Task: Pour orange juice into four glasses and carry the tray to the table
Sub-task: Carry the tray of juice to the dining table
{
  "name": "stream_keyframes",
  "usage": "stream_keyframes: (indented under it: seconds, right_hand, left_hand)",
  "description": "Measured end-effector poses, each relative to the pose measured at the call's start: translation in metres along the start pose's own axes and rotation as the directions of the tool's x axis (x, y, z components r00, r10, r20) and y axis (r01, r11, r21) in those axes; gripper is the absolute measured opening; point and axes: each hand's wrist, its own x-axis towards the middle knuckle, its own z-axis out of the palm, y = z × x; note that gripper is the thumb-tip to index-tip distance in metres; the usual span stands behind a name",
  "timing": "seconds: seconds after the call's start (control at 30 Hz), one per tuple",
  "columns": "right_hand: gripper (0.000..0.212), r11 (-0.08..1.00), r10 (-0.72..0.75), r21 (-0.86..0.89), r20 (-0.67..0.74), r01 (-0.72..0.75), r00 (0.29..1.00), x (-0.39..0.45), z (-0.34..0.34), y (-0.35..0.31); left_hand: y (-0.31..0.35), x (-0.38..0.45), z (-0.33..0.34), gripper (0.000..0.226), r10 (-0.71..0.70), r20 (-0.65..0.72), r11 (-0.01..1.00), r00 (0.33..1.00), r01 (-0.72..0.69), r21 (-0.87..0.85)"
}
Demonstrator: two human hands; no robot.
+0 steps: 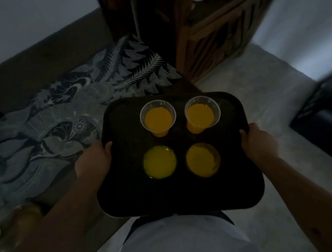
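Four glasses (157, 117) of juice stand on a tray (127, 197); left hand (94, 160) and right hand (258, 143) clamp its side edges.

A dimly lit home interior. Left of the left hand (92, 160) lies a patterned fabric (66, 117) with leaf and feather motifs; ahead of both hands stands carved wooden furniture (213, 30); under the right hand (258, 143) runs a pale floor (267, 91).

tray (127, 197) w/ 4 juice glasses (157, 117), both hands gripping
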Motion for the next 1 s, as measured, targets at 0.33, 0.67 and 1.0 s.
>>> stream_keyframes:
  seconds: [0.33, 0.67, 1.0]
  right_hand:
    - [0.036, 0.933, 0.349, 0.112, -0.042, -0.343, 0.936, -0.133, 0.006, 0.121]
    - [0.032, 0.717, 0.694, 0.178, -0.093, -0.674, 0.714, -0.287, 0.002, 0.235]
    - [0.029, 0.303, 0.948, 0.305, -0.005, -0.903, 0.317, -0.452, 0.008, 0.334]
  left_hand:
    - [0.086, -0.022, 0.015, 0.049, 0.392, 0.082, 0.919, 0.916, -0.394, 0.009]
    - [0.230, -0.101, 0.031, 0.040, 0.647, 0.219, 0.730, 0.730, -0.676, 0.100]
    - [0.371, -0.251, 0.083, 0.053, 0.857, 0.265, 0.419, 0.442, -0.897, 0.141]
